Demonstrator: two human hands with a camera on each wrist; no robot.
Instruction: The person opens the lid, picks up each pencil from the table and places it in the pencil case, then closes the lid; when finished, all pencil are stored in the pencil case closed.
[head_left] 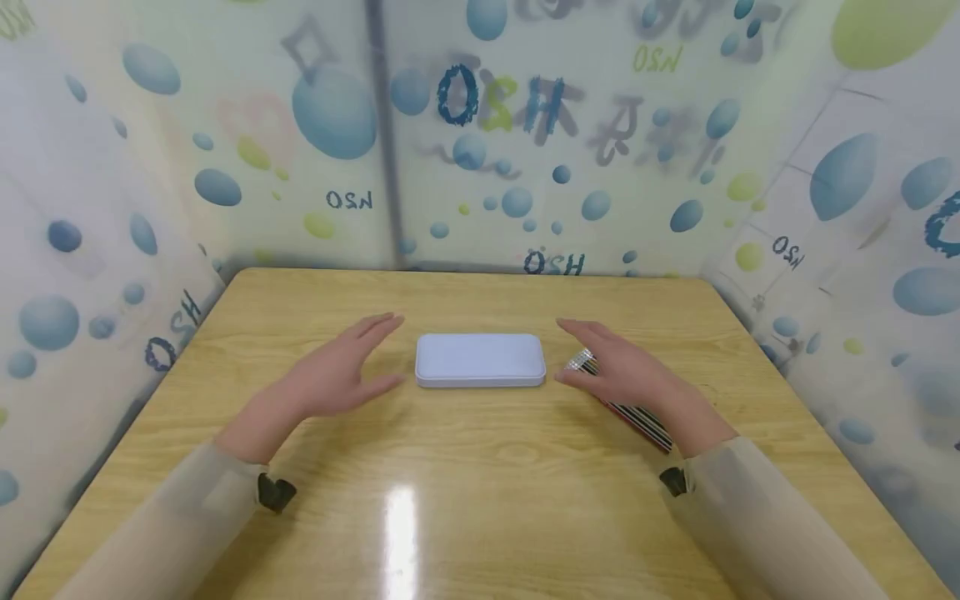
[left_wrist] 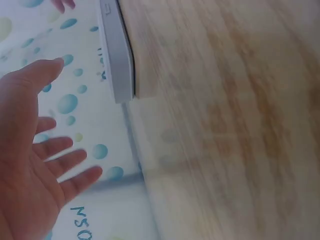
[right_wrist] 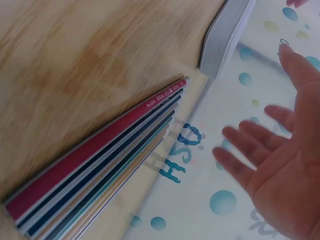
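A flat, pale lavender case (head_left: 480, 358) with rounded corners lies closed on the wooden table, between the two hands. To its left, the left hand (head_left: 341, 371) hovers with fingers extended and thumb apart, holding nothing. The right hand (head_left: 618, 367) mirrors it on the other side, also holding nothing. Below and partly hidden by the right hand, several striped pencils (head_left: 637, 421) lie side by side at a slant. In the right wrist view the outermost pencil (right_wrist: 100, 137) is red, and the end of the case (right_wrist: 220, 47) stands just beyond their tips.
The wooden table (head_left: 465, 500) reaches back to a patterned curtain (head_left: 480, 183), with similar sheets at the left and right sides. Dark straps (head_left: 276, 492) show at both sleeve cuffs. Light reflects off the tabletop near the front.
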